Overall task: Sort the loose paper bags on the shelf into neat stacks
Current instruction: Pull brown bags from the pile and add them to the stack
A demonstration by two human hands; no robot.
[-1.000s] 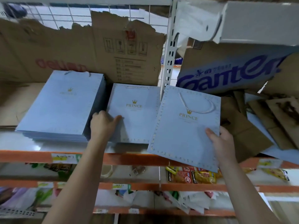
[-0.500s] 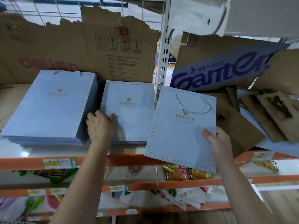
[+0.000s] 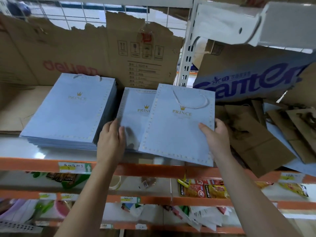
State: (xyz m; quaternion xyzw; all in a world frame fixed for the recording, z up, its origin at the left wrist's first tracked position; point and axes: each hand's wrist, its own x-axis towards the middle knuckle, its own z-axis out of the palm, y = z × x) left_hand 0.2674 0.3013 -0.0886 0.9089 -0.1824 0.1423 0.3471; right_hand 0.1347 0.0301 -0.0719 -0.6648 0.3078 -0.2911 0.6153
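Over orange shelf [image 3: 34,164], right hand [image 3: 217,135] pinches a blue bag [image 3: 177,134]; left hand [image 3: 111,141] rests loosely on middle stack [image 3: 135,117].

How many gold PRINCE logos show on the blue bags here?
3: one atop the tall left stack, one on the middle pile, partly covered, and one on the loose bag pinched by the right hand. Logos on bags underneath are hidden.
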